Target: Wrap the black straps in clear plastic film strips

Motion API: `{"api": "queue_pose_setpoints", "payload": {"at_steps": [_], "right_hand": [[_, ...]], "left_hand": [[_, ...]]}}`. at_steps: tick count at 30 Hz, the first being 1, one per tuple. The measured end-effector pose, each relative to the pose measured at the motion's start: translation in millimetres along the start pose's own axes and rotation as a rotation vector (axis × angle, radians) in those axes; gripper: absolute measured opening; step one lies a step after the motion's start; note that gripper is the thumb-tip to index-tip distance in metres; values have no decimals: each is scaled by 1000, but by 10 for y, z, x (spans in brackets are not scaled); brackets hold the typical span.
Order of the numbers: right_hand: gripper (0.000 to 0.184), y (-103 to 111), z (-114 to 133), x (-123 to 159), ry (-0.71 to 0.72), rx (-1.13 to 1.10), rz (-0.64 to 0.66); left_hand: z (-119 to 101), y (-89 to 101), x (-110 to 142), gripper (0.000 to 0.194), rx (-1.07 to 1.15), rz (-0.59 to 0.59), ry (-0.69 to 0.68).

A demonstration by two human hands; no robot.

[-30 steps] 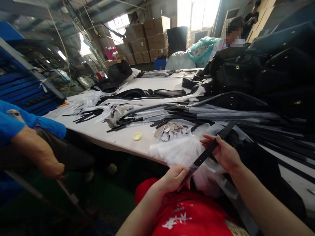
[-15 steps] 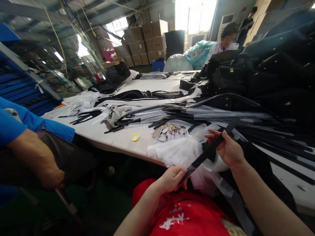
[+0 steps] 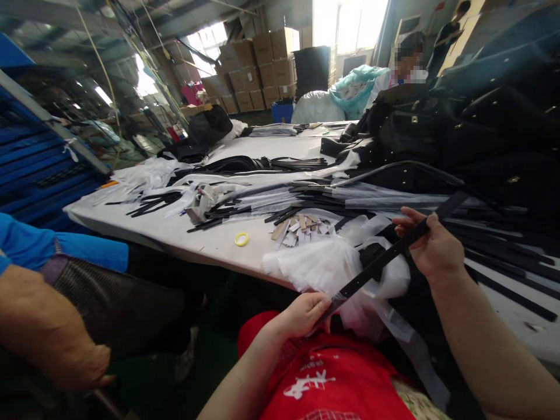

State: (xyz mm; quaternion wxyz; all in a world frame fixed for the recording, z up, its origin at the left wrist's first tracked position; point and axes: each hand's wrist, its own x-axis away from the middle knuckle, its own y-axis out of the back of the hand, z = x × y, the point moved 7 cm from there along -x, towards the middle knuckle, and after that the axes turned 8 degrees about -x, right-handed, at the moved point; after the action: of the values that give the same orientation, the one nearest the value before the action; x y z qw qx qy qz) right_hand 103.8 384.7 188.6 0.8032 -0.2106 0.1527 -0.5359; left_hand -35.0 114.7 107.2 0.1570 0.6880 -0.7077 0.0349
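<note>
A flat black strap (image 3: 380, 265) with small holes runs slantwise between my two hands in front of the red apron (image 3: 315, 379). My left hand (image 3: 306, 312) pinches its lower end, where a bit of clear wrap shows. Farther up, my right hand (image 3: 435, 242) grips the strap between thumb and fingers, with some fingers stretched out behind it. Beneath and behind the strap lies crumpled white wrapping film (image 3: 306, 265) at the table's edge. More black straps (image 3: 511, 262), several in clear sleeves, are spread right of my right hand.
On the white table (image 3: 219, 245) are a yellow tape ring (image 3: 241, 239), a pile of small card pieces (image 3: 300, 230) and bundles of straps. Black bags (image 3: 481, 128) are heaped at the right. A co-worker's arm (image 3: 48, 326) is close at the left; cartons (image 3: 254, 73) stand behind.
My right hand has slid up and to the right along the strap, away from my left hand, which stays at the lower end. The co-worker at the left has moved lower and nearer.
</note>
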Motion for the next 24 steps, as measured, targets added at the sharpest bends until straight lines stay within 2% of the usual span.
{"api": "queue_pose_setpoints", "payload": {"at_steps": [3,5,9,11,16,19,21,23,24], "right_hand": [[42,-140,-88,120,-33,24,58],[43,-313,-284,306,-117,33,135],[52,-733,-808,835,-363,94,415],[56,-868,-968,1029,-417,147,534],[54,-985,-1005,1076,-394,200,621],[54,-1048,-984,1078,-397,186,632],[56,-1108,-999,1178,-434,183,690],[53,-1125,-1012,1349,-483,222,794],[45,-1101,-1003,1448,-503,252,862]], "left_hand": [[-53,1,-27,59,-2,-6,0],[-114,7,-72,60,8,-21,-9],[-285,75,-184,63,88,-111,-66],[-363,123,-222,62,118,-150,-97],[-434,189,-234,57,147,-181,-111],[-473,156,-226,55,177,-156,-126],[-556,150,-226,55,209,-141,-145],[-705,261,-216,55,261,-195,-182],[-800,380,-197,54,291,-257,-209]]}}
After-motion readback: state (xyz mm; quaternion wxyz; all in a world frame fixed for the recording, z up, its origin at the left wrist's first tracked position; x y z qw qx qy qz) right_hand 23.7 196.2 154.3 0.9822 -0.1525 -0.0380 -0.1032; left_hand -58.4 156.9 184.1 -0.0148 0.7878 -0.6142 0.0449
